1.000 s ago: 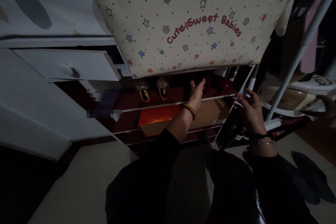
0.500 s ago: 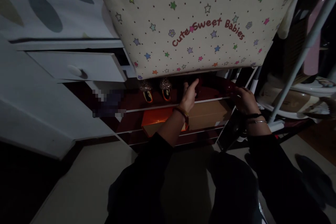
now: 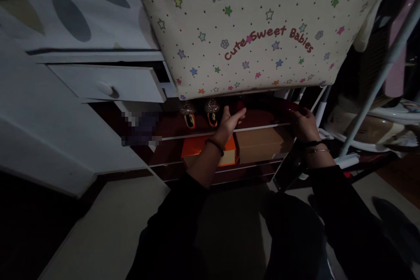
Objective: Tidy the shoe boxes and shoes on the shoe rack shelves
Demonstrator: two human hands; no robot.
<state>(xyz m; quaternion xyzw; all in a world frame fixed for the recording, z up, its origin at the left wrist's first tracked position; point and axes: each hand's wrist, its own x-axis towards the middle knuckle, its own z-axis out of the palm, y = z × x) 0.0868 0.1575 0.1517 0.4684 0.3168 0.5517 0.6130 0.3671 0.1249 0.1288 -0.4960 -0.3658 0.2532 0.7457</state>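
Note:
My left hand (image 3: 231, 122) is closed round a glossy dark red shoe (image 3: 238, 105) on the upper shelf (image 3: 259, 119), thumb and fingertips showing at its near side. To the right, my right hand (image 3: 304, 123) grips the end of another dark red shoe (image 3: 286, 106), which reaches back into the shadow. Deep shade hides much of both shoes. Left of my left hand stands a pair of shoes with glittery tops and orange-edged insoles, one shoe (image 3: 189, 118) beside the other shoe (image 3: 212, 116).
A cream cloth cover (image 3: 262, 22) with stars overhangs the shelf. Below lie an orange box (image 3: 210, 146) and a brown cardboard box (image 3: 264, 143). A white drawer (image 3: 111, 83) juts out slightly at left. A grey metal pole (image 3: 377, 78) slants at right.
My left hand has shifted left with its dark red shoe, toward the glittery pair. The right hand stays at the end of the other shoe. The view has swung slightly.

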